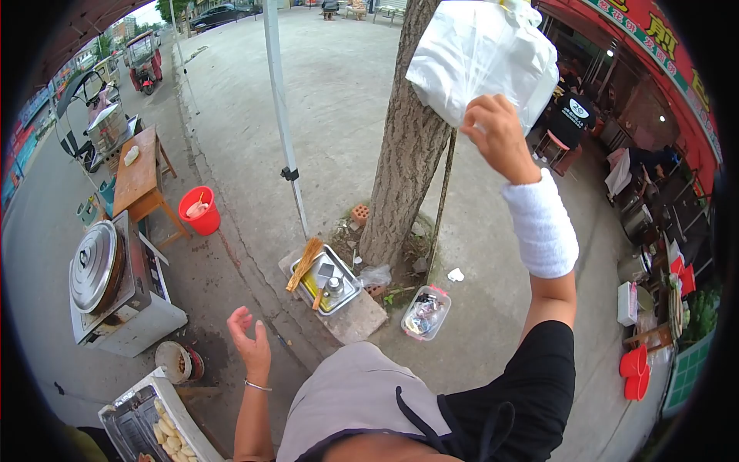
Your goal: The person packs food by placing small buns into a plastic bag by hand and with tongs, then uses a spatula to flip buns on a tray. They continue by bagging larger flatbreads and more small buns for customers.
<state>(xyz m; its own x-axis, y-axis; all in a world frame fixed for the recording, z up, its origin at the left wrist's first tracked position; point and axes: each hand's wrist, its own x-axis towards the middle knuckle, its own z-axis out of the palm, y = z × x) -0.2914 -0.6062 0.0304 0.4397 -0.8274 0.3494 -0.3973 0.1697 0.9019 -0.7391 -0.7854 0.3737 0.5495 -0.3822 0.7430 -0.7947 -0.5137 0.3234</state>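
My right hand (499,131) is raised in front of the tree, its fingers curled in a pinch at the lower edge of a bunch of white plastic bags (485,58). The bags hang against the trunk (404,146). A white towelling cuff (541,227) covers my right forearm. Down on the left, my left hand (252,346) is held in the air with thumb and fingers apart and nothing in it. Below and left of that hand, a tray (131,420) holds several pale pieces of dough (171,431).
A griddle with a metal lid (94,258) stands left, near a wooden table (142,173) and a red bucket (200,212). By the tree lie a metal tray (350,289) with a straw brush (308,262) and a plastic box (426,312). A pole (281,115) rises ahead.
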